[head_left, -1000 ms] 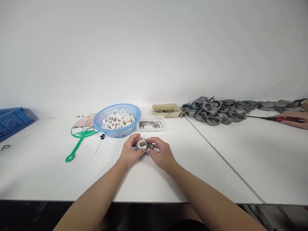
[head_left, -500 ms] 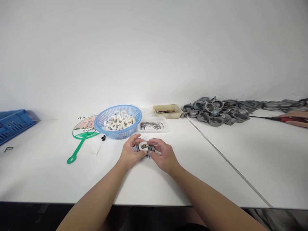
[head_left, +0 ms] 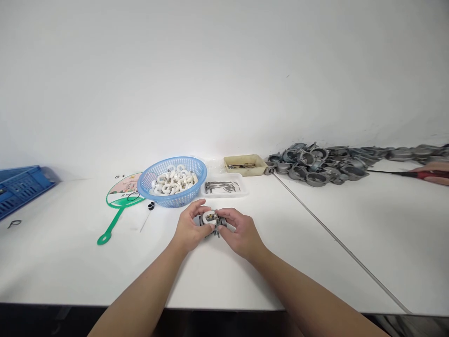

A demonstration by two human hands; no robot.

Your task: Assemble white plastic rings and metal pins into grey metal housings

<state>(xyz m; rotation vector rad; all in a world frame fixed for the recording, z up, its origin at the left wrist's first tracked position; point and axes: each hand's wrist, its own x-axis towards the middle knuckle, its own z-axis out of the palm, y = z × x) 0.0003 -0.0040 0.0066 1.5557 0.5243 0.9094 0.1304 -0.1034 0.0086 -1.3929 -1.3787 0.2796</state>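
Between both hands, just above or on the white table, is a grey metal carburetor [head_left: 221, 222] with a white ring-shaped float [head_left: 207, 218] on its upper face and brass bits in the ring's middle. My left hand [head_left: 189, 226] grips its left side, thumb at the near edge and fingers behind. From the right, my right hand [head_left: 241, 232] holds the other side, with its thumb in front and fingertips at the far edge. The underside of the carburetor is hidden. Beyond my hands stands a blue plastic basket [head_left: 175, 202] of white floats.
A shallow white tray [head_left: 244, 191] holds thin dark pins; behind it is a yellowish bin [head_left: 262, 169]. Grey metal bowls [head_left: 317, 175] are heaped right. A green fan [head_left: 114, 224] and blue crate [head_left: 31, 189] lie left. At far right, another person's hand [head_left: 437, 169] holds a red-handled screwdriver [head_left: 417, 174].
The whole view has shifted slightly, with things sitting a little lower in the picture. Both hands keep their hold on the carburetor, with little visible finger movement.
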